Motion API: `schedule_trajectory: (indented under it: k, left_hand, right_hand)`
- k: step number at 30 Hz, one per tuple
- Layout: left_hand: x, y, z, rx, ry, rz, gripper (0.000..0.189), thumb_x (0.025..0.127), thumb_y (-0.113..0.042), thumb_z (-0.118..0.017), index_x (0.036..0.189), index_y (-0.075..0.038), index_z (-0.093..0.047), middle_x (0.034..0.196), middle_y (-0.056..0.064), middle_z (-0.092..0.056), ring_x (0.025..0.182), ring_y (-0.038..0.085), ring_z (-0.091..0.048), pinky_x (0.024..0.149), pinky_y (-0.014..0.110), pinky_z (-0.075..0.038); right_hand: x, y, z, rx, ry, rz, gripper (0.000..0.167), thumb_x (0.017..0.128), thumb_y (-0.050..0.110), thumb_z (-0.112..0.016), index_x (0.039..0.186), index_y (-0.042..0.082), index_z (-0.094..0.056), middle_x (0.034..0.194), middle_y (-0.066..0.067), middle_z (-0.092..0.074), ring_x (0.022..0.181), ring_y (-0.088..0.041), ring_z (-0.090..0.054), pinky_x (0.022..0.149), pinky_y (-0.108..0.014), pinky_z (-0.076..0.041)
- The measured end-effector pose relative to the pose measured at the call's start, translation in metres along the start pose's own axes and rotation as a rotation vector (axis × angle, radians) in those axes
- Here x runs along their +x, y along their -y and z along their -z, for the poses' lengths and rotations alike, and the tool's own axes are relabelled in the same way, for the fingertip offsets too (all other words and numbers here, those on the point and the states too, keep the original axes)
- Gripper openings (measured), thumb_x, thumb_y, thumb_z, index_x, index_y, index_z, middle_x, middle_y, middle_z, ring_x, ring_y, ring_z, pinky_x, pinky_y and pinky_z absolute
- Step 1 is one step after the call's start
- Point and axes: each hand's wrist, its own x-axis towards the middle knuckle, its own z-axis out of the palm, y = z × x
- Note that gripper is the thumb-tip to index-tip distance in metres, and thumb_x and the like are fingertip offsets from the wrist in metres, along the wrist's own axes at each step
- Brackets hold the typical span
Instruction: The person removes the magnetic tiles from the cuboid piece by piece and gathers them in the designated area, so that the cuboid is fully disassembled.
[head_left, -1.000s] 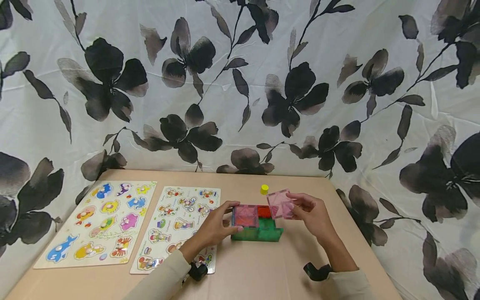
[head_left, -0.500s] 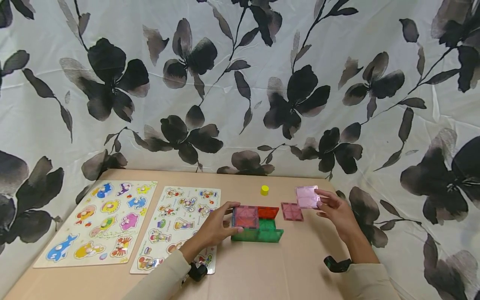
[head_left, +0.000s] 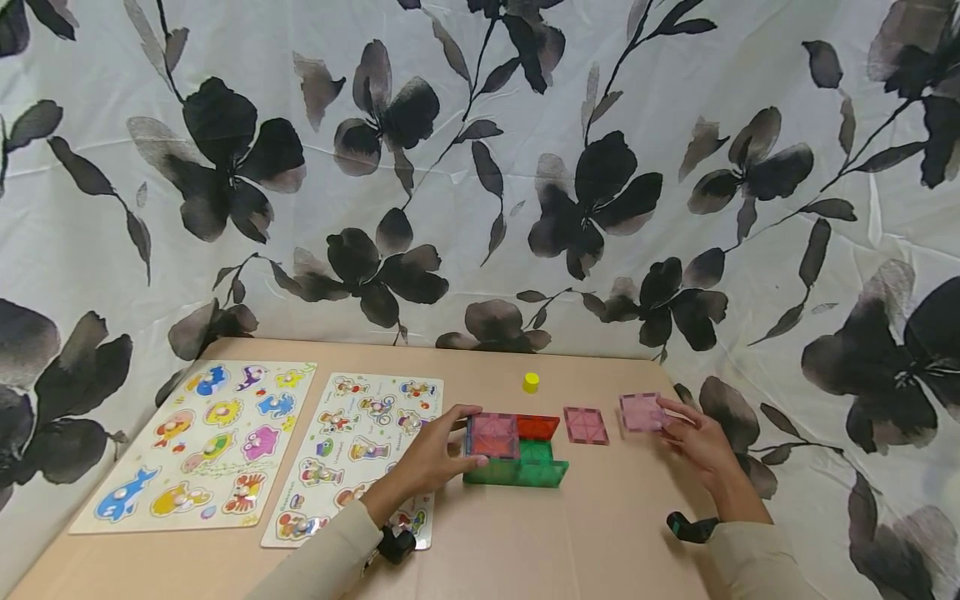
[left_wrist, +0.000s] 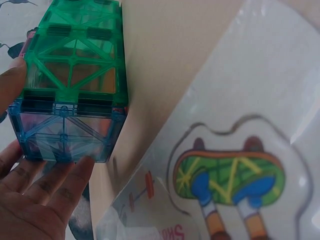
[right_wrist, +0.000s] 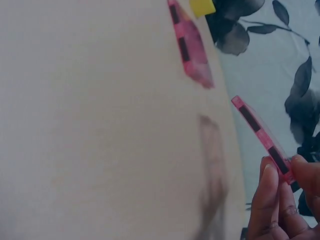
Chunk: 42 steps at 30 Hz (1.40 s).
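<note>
My left hand [head_left: 431,454] grips the left end of a small structure built from magnetic tiles [head_left: 517,473]. Green tiles face the front, a pink one is on top at the left, and a red one shows at the back. In the left wrist view its blue end tile [left_wrist: 65,132] faces the fingers, with the thumb along the green side. My right hand [head_left: 701,446] pinches a pink square magnetic tile [right_wrist: 262,137] by its edge, above the table with its shadow below. Another pink tile [head_left: 587,425] lies on the table between the structure and this hand.
Two boards with cartoon pictures, a left one [head_left: 191,500] and a right one [head_left: 300,500], lie left of the structure, the nearer one under the left forearm. A small yellow cylinder [head_left: 531,382] stands near the table's back edge. A floral cloth [head_left: 480,208] hangs behind.
My right hand has moved right, away from the structure, with a pink tile, and then slightly lower. A second pink tile now shows on the table. The left hand has kept its grip.
</note>
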Motion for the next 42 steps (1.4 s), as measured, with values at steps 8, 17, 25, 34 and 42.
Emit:
schedule_trajectory:
  k: [8, 17, 25, 34, 42]
  left_hand:
    - [-0.002, 0.001, -0.001, -0.004, -0.008, -0.027, 0.076, 0.091, -0.024, -0.087, 0.156, -0.020, -0.047, 0.162, 0.010, -0.052, 0.150, 0.040, -0.050, 0.110, 0.053, -0.057]
    - [-0.002, 0.000, 0.000, -0.004, 0.006, -0.021, 0.077, 0.091, -0.027, -0.087, 0.156, -0.022, -0.047, 0.163, 0.007, -0.051, 0.151, 0.037, -0.050, 0.111, 0.052, -0.057]
    - [-0.002, -0.001, 0.000, -0.006, 0.006, -0.005, 0.076, 0.091, -0.027, -0.087, 0.156, -0.024, -0.047, 0.163, 0.006, -0.051, 0.151, 0.037, -0.049, 0.111, 0.050, -0.057]
    - [-0.002, 0.001, 0.001, -0.014, 0.013, -0.002, 0.078, 0.092, -0.024, -0.086, 0.158, -0.017, -0.045, 0.163, 0.007, -0.050, 0.151, 0.039, -0.049, 0.111, 0.051, -0.057]
    - [-0.002, 0.002, 0.000, -0.033, 0.016, -0.011, 0.078, 0.092, -0.024, -0.086, 0.158, -0.016, -0.045, 0.164, 0.007, -0.050, 0.151, 0.040, -0.048, 0.111, 0.053, -0.056]
  right_hand:
    - [0.012, -0.018, 0.010, 0.000, -0.013, -0.084, 0.053, 0.108, 0.005, -0.060, 0.159, 0.006, -0.048, 0.098, 0.005, -0.077, 0.083, -0.010, -0.076, 0.077, -0.027, -0.067]
    - [0.013, -0.022, 0.010, -0.160, -0.035, -0.058, 0.050, 0.109, 0.007, -0.057, 0.157, 0.001, -0.048, 0.112, -0.008, -0.076, 0.089, -0.011, -0.075, 0.078, -0.026, -0.066]
    - [-0.009, -0.002, -0.008, -0.494, -0.158, 0.139, 0.041, 0.106, 0.008, -0.061, 0.147, 0.001, -0.060, 0.147, -0.032, -0.059, 0.121, -0.035, -0.068, 0.079, -0.021, -0.062]
    - [-0.056, 0.041, -0.049, -0.496, -0.036, 0.380, 0.039, 0.106, 0.013, -0.066, 0.144, 0.010, -0.065, 0.142, -0.020, -0.068, 0.110, -0.003, -0.067, 0.086, -0.012, -0.058]
    - [-0.080, 0.038, -0.097, -0.475, 0.136, 0.364, 0.045, 0.098, 0.020, -0.078, 0.142, 0.018, -0.068, 0.141, -0.009, -0.069, 0.122, -0.026, -0.071, 0.095, -0.016, -0.058]
